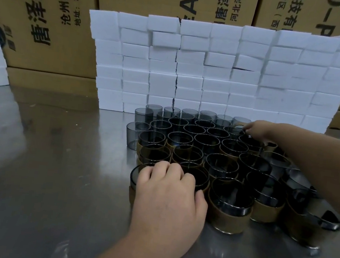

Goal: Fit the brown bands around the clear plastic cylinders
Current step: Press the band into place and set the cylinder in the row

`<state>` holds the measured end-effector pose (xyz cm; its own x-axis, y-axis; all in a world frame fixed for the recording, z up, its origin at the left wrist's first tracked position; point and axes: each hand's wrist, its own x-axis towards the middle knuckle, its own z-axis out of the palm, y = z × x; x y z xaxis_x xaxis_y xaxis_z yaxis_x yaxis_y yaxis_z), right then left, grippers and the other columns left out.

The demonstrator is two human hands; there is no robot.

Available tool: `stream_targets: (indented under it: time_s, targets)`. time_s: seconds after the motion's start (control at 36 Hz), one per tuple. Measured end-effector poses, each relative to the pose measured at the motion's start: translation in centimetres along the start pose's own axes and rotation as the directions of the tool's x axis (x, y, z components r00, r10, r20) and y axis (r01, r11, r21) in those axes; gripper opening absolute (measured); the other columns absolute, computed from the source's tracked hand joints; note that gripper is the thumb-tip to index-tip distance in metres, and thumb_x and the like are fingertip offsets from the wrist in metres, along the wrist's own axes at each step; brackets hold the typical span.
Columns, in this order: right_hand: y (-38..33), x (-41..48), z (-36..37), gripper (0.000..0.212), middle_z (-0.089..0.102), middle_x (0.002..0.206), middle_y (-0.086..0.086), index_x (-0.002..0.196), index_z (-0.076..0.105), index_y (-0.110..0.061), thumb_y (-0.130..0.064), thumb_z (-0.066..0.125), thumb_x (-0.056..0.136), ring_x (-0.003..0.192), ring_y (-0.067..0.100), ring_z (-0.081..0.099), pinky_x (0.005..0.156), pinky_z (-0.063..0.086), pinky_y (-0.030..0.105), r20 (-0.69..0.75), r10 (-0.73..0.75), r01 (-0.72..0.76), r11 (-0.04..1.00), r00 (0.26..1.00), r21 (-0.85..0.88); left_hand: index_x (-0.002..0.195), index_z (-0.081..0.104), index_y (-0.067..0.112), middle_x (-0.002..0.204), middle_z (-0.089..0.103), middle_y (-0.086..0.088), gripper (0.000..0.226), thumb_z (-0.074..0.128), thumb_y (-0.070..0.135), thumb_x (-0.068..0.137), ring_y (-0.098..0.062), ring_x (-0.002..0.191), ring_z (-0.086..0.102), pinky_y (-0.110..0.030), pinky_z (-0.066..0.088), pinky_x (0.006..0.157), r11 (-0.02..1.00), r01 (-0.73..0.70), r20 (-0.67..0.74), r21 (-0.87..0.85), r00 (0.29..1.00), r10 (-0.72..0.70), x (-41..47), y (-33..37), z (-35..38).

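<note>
I see tall brown cardboard boxes [50, 19] printed with black characters across the back, and in front of them a wall of stacked white foam blocks [214, 70] standing on the reflective grey metal table [44, 167]. Against the foot of that wall sits a packed cluster of smoky clear plastic cylinders [205, 145], all upright and open at the top, with nothing that I can see inside them; the near rows wear brown bands [227, 219] around their lower walls, while those at the far left edge are bare. My left hand [168, 192] lies palm down over the nearest left banded cylinder [136, 176], fingers curled over its rim and thumb pressing its right side, clasping it. My right hand [258, 129] reaches across to the back right of the cluster, fingertips pinched down among the rims there; whether they hold a band or a cylinder I cannot tell.
</note>
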<state>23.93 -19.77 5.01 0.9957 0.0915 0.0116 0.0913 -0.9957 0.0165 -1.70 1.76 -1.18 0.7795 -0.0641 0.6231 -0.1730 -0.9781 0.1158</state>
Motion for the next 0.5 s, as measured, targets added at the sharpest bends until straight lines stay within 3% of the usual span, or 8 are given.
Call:
stream_targets:
  time_s: [0.06,0.11,0.28,0.36,0.5]
  targets:
    - [0.2,0.0,0.0,0.031,0.055,0.127,0.017,0.124,0.057,-0.009,-0.017,0.042,0.098,0.094,0.030,0.059,0.087,0.043,0.030,-0.049,0.041,-0.040,0.999,0.998,0.037,0.064,0.066,0.025,0.068,0.060,0.010,0.037,0.036,0.041,0.077,-0.017,0.078,0.060,-0.038,0.048,0.074,1.000,-0.001,0.002,0.005,1.000,0.001,0.0,0.0,0.0]
    - [0.4,-0.2,-0.1,0.026,0.061,0.117,0.016,0.115,0.061,-0.007,-0.016,0.046,0.096,0.069,0.024,0.054,0.076,0.041,0.026,-0.065,0.061,-0.057,0.996,0.996,0.061,0.064,0.066,0.025,0.068,0.060,0.010,0.037,0.036,0.040,0.077,-0.016,0.078,0.060,-0.038,0.048,0.074,1.000,-0.002,0.002,0.008,1.000,0.002,0.0,0.0,0.0]
    - [0.8,-1.2,-0.2,0.031,0.058,0.121,0.014,0.118,0.059,-0.007,-0.003,0.043,0.092,0.109,0.030,0.054,0.080,0.040,0.027,-0.063,0.083,-0.086,0.995,0.995,-0.046,0.063,0.066,0.025,0.068,0.060,0.009,0.038,0.035,0.040,0.076,-0.017,0.078,0.061,-0.038,0.048,0.073,1.000,-0.005,-0.005,0.021,1.000,0.005,0.0,0.1,0.0]
    - [1.2,-1.6,-0.3,0.036,0.059,0.122,0.013,0.119,0.058,-0.009,0.003,0.047,0.087,0.111,0.030,0.055,0.080,0.042,0.027,-0.042,0.089,-0.093,0.991,0.995,-0.100,0.062,0.066,0.025,0.067,0.060,0.010,0.038,0.034,0.040,0.076,-0.017,0.077,0.061,-0.037,0.048,0.073,1.000,-0.004,-0.007,0.022,1.000,0.004,0.0,0.1,0.0]
    - [2.3,-2.0,-0.5,0.030,0.058,0.120,0.014,0.116,0.058,-0.007,-0.003,0.051,0.087,0.111,0.031,0.053,0.077,0.038,0.027,-0.087,0.080,-0.088,0.992,0.993,-0.090,0.063,0.066,0.025,0.067,0.059,0.010,0.038,0.034,0.040,0.076,-0.016,0.077,0.060,-0.037,0.048,0.072,1.000,-0.001,-0.001,0.027,1.000,0.001,0.0,0.1,-0.1]
